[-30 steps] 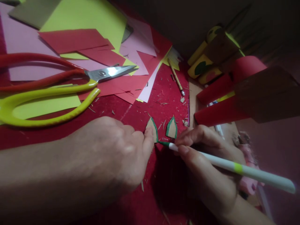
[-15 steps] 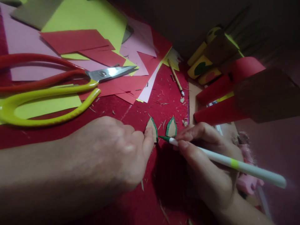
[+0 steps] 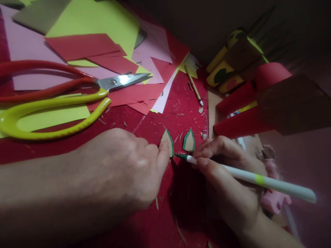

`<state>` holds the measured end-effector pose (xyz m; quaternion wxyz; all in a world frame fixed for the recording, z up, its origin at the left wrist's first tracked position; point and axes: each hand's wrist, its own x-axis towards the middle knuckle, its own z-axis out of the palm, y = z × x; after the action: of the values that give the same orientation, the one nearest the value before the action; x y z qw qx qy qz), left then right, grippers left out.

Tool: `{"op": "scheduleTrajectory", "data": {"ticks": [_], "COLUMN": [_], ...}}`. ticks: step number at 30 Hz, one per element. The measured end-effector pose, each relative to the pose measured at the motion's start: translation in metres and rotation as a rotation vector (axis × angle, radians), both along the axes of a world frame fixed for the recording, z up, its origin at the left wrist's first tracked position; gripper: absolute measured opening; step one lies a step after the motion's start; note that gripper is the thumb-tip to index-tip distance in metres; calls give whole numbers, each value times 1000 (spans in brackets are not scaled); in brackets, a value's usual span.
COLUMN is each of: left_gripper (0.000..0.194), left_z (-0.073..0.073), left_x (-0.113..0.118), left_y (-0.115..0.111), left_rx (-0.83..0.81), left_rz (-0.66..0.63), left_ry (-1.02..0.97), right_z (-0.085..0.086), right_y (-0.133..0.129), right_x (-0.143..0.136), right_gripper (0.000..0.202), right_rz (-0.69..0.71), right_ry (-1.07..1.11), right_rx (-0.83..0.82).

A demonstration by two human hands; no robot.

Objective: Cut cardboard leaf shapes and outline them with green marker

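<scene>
Under the fingertips of my left hand (image 3: 137, 165) lies a small pointed cardboard piece (image 3: 170, 144) with a green edge, pressed to the red surface. That hand's fingers are curled together and partly hide the piece. In a pen grip, my right hand (image 3: 230, 175) holds a white felt-tip pen (image 3: 243, 175) with a green tip and a lime band. The tip is at the lower right edge of the held piece; whether it touches is hard to tell. A second green-edged cardboard piece (image 3: 189, 141) lies just beyond the pen.
Red-and-yellow-handled scissors (image 3: 113, 82) rest at the left on red, pink and yellow paper sheets (image 3: 98, 20). A short pencil (image 3: 193, 86) lies beyond the pieces amid scattered shavings. Red paper rolls (image 3: 238, 120) and yellow rolls (image 3: 221, 74) stand at the right, near a pink object (image 3: 275, 199).
The pen tip has shifted slightly down along the right edge of the held cardboard piece, and my right hand has moved slightly with it. My left hand stays in place.
</scene>
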<state>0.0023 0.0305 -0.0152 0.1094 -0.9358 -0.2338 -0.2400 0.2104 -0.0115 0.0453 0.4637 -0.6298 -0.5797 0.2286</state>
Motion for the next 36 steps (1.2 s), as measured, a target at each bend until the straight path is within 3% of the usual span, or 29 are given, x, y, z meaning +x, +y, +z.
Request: {"op": "scheduleTrajectory", "data": {"ticks": [6, 11, 16, 21, 27, 36], "left_gripper": [56, 55, 65, 55, 51, 52], "left_z": [4, 5, 15, 23, 21, 18], "left_x": [-1, -1, -9, -10, -8, -10], "left_y": [0, 0, 6, 14, 15, 12], "left_rx": [-5, 22, -133, -103, -110, -123], "left_rz": [-19, 9, -88, -155, -182, -164], "left_ry": [69, 84, 160, 140, 94, 69], "right_z": [0, -6, -9, -6, 0, 1], "right_y": [2, -1, -3, -3, -6, 1], "right_x": [-2, -1, 7, 7, 2, -1], "right_gripper": [14, 12, 12, 16, 15, 17], "right_rz": [-7, 20, 5, 44, 116, 139], "right_ry": [37, 243, 344, 213, -10, -56], "right_rx": [-20, -39, -72, -64, -102, -107]}}
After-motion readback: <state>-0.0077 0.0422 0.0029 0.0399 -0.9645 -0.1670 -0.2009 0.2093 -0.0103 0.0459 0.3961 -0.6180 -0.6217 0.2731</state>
